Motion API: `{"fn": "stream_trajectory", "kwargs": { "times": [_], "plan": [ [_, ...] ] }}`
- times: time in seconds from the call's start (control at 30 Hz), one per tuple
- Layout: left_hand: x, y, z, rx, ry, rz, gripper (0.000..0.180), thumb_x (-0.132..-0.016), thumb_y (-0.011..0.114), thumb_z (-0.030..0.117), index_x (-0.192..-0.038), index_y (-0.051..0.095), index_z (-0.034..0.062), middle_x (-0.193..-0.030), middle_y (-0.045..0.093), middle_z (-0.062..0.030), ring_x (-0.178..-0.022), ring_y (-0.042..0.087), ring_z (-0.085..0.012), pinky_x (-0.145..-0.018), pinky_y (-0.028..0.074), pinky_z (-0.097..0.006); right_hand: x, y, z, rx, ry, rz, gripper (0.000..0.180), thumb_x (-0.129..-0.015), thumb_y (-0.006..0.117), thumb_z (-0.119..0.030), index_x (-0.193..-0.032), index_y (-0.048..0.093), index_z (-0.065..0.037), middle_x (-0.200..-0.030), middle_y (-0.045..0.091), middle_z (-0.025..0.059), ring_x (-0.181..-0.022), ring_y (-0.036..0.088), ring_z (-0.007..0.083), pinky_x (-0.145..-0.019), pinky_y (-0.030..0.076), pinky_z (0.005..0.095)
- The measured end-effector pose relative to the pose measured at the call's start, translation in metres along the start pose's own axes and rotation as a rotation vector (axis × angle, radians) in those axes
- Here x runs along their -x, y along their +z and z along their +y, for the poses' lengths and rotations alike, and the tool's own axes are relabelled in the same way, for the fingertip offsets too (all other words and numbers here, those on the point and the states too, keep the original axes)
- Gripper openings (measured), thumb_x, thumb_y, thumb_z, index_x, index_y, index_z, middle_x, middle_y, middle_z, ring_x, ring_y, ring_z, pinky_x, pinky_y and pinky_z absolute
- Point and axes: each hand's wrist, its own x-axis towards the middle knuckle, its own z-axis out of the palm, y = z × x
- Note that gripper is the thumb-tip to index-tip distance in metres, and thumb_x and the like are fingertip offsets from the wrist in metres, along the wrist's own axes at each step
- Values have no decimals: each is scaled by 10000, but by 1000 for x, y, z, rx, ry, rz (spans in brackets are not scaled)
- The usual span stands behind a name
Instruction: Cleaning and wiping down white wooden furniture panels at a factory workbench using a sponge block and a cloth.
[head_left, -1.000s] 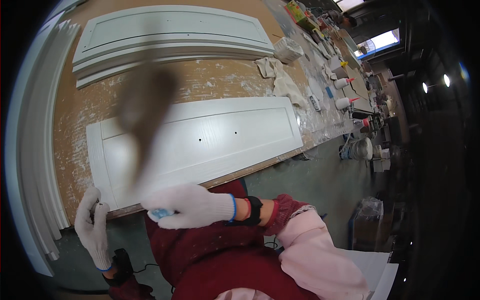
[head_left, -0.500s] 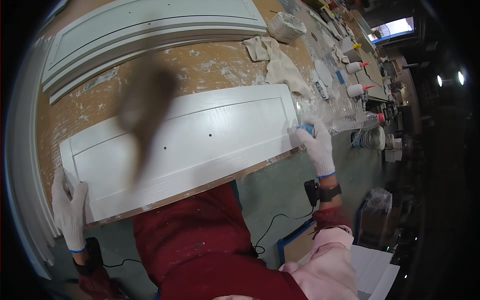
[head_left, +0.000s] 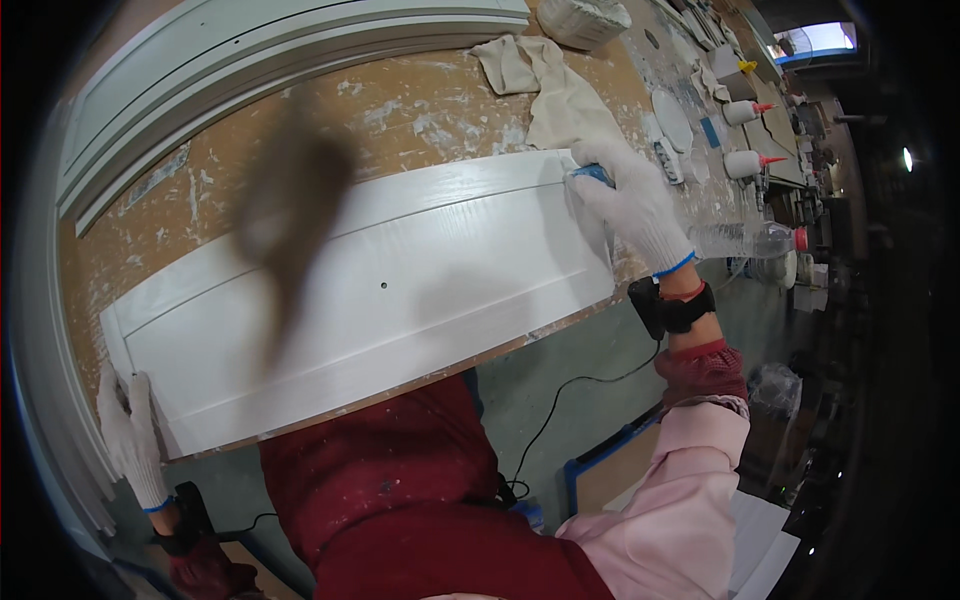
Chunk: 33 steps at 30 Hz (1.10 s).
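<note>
A long white cabinet door panel (head_left: pixel 330 300) with a raised frame lies on the worktable in front of me. My right hand (head_left: pixel 632 190), in a white knit glove, is closed on a small blue pad (head_left: pixel 592 174), perhaps sandpaper. It holds the pad against the panel's far right corner. My left hand (head_left: pixel 130 430), gloved too, rests at the panel's left end. Its fingers are stretched and apart, touching the edge. A dark blurred smear hides part of the panel's left half.
Stacked white panels (head_left: pixel 300 40) lie at the far left. A beige cloth (head_left: pixel 565 105) and a white tub (head_left: pixel 585 22) sit beyond the panel. At right are glue bottles (head_left: pixel 742 163) with red tips and a clear plastic bottle (head_left: pixel 750 240). A black cable (head_left: pixel 560 385) hangs from my right wrist.
My right hand has moved away from me along the panel's right end, from the near side to the far corner, with the blue pad. The left hand stays at the left end.
</note>
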Motion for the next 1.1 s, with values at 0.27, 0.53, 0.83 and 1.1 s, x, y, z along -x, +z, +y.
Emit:
{"fn": "stream_trajectory", "kwargs": {
  "times": [0.27, 0.53, 0.83, 1.1],
  "plan": [
    [-3, -3, -1, -36, 7, -10, 640, -950, 563, 360, -1409, 428, -65, -1387, 494, -270, -1275, 495, -353, -1079, 367, -399, 0, 1, 6, 31, -83, -83, 314, -812, 643, -179, -1083, 658, -20, -987, 669, 147, -955, 638, 281, -866, 489, 345],
    [-8, -1, -3, 32, 4, -42, 641, -947, 569, 352, -1415, 423, -62, -1421, 470, -263, -1315, 465, -347, -1107, 336, -394, 1, 7, 5, 84, -138, -95, 217, -791, 574, -169, -945, 669, -49, -877, 655, 207, -822, 634, 372, -732, 498, 409],
    [-1, -9, 6, 32, -47, -38, 658, -943, 574, 368, -1420, 419, -58, -1425, 467, -259, -1317, 465, -339, -1105, 340, -388, 24, 13, 14, -13, -125, -18, 218, -792, 596, -173, -956, 670, -51, -886, 659, 183, -825, 644, 349, -738, 504, 389],
    [-9, 3, -8, 17, -36, -43, 680, -940, 580, 389, -1415, 417, -70, -1426, 466, -263, -1315, 465, -337, -1101, 343, -386, 13, 15, 4, 6, -102, 61, 226, -809, 590, -186, -973, 666, -51, -895, 658, 183, -834, 636, 353, -758, 505, 384]
  ]
}}
